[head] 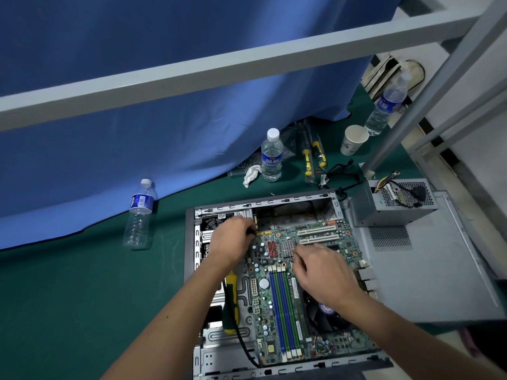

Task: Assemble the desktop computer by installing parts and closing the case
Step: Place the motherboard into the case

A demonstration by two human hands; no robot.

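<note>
The computer case (192, 270) lay open on the green worktop (82, 297), with the circuit board (274, 297) fixed inside it and facing up. The left hand (230, 239) reached to the far left corner of the board, its fingers curled around a small black plug (251, 231) at the board's edge; a black cable (241, 338) ran back from under that forearm toward the near side of the case. The right hand (321, 270) rested on the middle of the board, fingers bent down beside the small silver heat sink (286, 246); whether it pinched anything could not be told. Just left of the right wrist ran the blue and green memory slots (284, 305), and under that forearm sat the dark round fan (323, 314). Beyond the right fingertips lay two white card slots (318, 234). A yellow-handled screwdriver (230, 297) lay in the case below the left forearm. To the right of the right hand, the grey side panel (439, 270) lay flat beside the case, and the power supply box (395, 204) stood on its far end with coloured wires coming out. Beyond the left hand stood a water bottle (271, 154) with a crumpled tissue (251, 174) beside it; another bottle (140, 212) stood further left against the blue curtain (137, 105). A paper cup (354, 139) stood far off beyond the right hand.
</note>
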